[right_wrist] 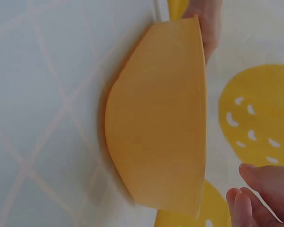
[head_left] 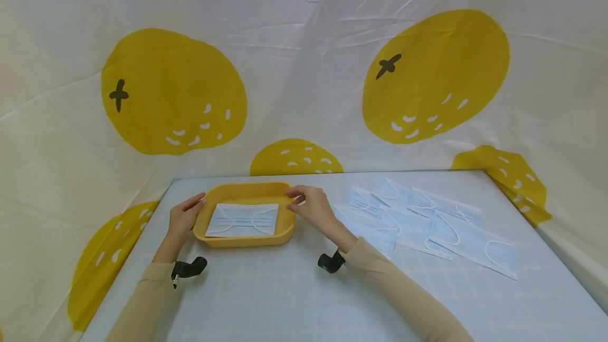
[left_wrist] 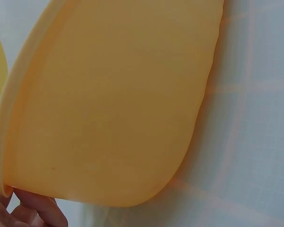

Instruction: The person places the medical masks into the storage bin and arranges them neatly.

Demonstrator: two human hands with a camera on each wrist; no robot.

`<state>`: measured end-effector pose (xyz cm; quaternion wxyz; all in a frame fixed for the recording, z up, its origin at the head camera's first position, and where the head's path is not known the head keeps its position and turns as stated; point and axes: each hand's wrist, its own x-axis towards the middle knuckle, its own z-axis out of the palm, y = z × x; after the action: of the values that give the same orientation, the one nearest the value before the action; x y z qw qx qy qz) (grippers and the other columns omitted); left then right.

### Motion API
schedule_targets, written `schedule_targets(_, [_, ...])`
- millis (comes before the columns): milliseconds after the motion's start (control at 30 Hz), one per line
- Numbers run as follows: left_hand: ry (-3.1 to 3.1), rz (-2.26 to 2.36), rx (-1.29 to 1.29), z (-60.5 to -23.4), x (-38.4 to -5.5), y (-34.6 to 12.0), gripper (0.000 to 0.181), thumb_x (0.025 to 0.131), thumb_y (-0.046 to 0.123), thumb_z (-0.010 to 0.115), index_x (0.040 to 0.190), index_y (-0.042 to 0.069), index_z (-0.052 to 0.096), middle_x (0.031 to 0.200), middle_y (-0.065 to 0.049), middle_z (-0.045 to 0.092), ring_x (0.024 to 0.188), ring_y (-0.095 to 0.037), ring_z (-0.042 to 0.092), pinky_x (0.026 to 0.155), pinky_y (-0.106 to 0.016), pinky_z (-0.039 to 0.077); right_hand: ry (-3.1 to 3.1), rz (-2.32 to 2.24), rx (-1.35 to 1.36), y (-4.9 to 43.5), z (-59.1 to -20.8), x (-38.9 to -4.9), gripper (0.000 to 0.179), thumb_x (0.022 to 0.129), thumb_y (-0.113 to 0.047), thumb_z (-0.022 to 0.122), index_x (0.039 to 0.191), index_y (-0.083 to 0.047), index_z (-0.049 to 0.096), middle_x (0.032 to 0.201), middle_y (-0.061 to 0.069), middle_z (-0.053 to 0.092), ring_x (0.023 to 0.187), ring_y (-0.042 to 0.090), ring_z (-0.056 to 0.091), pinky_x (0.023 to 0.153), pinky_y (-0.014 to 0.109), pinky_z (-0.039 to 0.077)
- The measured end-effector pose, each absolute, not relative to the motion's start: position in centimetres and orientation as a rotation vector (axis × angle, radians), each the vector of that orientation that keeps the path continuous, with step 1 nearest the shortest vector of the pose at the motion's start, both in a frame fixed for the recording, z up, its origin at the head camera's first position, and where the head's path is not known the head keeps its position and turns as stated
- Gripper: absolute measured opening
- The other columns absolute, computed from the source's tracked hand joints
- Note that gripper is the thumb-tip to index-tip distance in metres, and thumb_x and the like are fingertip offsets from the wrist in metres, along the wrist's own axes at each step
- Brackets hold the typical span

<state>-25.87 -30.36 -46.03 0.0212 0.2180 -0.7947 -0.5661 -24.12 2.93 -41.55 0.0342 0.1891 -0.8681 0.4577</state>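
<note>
The yellow tray (head_left: pixel 248 243) is gripped at its left end by the left hand (head_left: pixel 183 220); inside, a mask (head_left: pixel 244 219) is laid, long axis left-to-right. Nothing is grasped by the right hand (head_left: pixel 313 208), nearer the loose masks (head_left: pixel 413 227) spread rightward.

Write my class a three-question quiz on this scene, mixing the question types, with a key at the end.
1. Multiple choice: In the head view, where do the loose face masks lie relative to the yellow tray?
A) Left of it
B) Right of it
C) Underneath it

2. True or false: The right hand is gripping the tray.

3. Short answer: What lies inside the tray, and which end of the tray does the left hand hold?

Key:
1. B.
2. False; the right wrist view shows a gap between that hand and the tray.
3. At least one pale blue face mask, lying flat; the left end.
</note>
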Motion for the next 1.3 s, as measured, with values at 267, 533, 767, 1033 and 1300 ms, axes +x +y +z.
schedule_targets(267, [-2.464,-1.753,0.671,-46.0,-25.8,-30.2,0.048,0.097,0.033,0.056,0.141,0.014,0.049,0.148,-0.008,0.046,0.113,-0.005,0.053,0.068,-0.001,0.044,-2.679,1.404,0.518,4.8,-41.6,-23.6,0.027,0.082,-0.009,0.075,0.109,-0.009,0.071,0.107,0.007,0.072,0.085,0.020,0.067,0.070,0.026,0.057])
schedule_targets(533, [-2.459,-1.748,0.664,-46.1,-25.9,-30.1,0.049,0.096,0.034,0.057,0.141,0.013,0.050,0.146,-0.010,0.048,0.087,0.011,0.049,0.067,-0.002,0.044,-2.664,1.354,0.480,7.1,-41.3,-23.5,0.026,0.082,-0.009,0.076,0.107,-0.011,0.072,0.103,0.004,0.072,0.082,0.016,0.066,0.069,0.027,0.058])
schedule_targets(767, [-2.466,-1.751,0.693,-46.3,-25.9,-30.2,0.048,0.097,0.034,0.055,0.141,0.015,0.049,0.147,-0.008,0.047,0.098,0.003,0.052,0.066,-0.002,0.045,-2.631,1.338,0.464,9.0,-41.4,-23.2,0.026,0.080,-0.007,0.077,0.106,-0.009,0.072,0.103,0.008,0.073,0.081,0.017,0.068,0.069,0.028,0.058])
schedule_targets(1033, [-2.464,-1.743,0.683,-46.3,-25.9,-30.4,0.049,0.097,0.034,0.056,0.141,0.014,0.049,0.147,-0.009,0.047,0.092,0.007,0.051,0.066,-0.002,0.044,-2.627,1.291,0.445,11.6,-41.7,-22.5,0.027,0.080,-0.010,0.077,0.107,-0.008,0.071,0.104,0.008,0.073,0.082,0.017,0.067,0.071,0.029,0.058])
schedule_targets(1300, [-2.469,-1.736,0.680,-46.3,-25.9,-30.4,0.049,0.097,0.034,0.056,0.141,0.014,0.050,0.147,-0.009,0.047,0.097,0.004,0.051,0.067,-0.002,0.044,-2.642,1.222,0.432,14.2,-42.2,-21.8,0.027,0.079,-0.009,0.078,0.106,-0.009,0.071,0.103,0.008,0.073,0.080,0.018,0.068,0.067,0.026,0.057])
